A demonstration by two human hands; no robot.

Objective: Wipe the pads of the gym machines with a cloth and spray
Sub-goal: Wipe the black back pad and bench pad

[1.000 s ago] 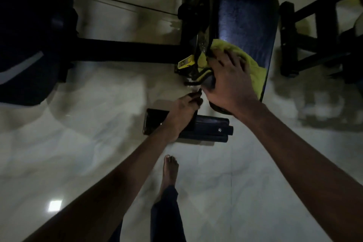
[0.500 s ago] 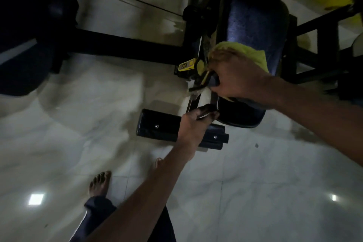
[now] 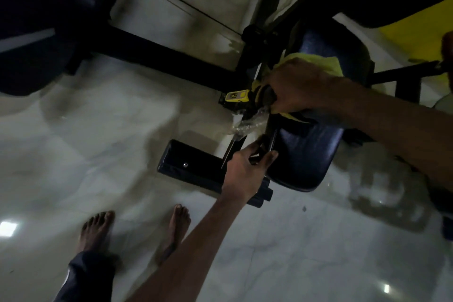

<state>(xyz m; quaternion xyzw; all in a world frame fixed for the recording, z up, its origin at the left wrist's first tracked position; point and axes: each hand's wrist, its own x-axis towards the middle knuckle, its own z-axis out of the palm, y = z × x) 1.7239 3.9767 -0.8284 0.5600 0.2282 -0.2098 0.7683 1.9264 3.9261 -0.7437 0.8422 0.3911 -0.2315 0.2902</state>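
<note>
A dark blue seat pad (image 3: 311, 154) of a gym machine fills the middle right. My right hand (image 3: 294, 86) presses a yellow cloth (image 3: 323, 64) onto the pad's left edge, with its fingers curled over the rim and round the cloth. Just below, my left hand (image 3: 245, 171) grips a dark bar of the machine frame beside the pad's left edge. No spray bottle shows in this view.
A yellow label (image 3: 235, 96) and crumpled clear plastic (image 3: 247, 125) sit on the frame left of the pad. A black base block (image 3: 191, 164) lies on the glossy white tile floor. Dark machine frames stand at top left and right. My bare feet (image 3: 179, 223) stand below.
My right hand has slid the cloth from the pad's top face over to its left edge. My left hand has moved up the frame bar. My feet have shifted.
</note>
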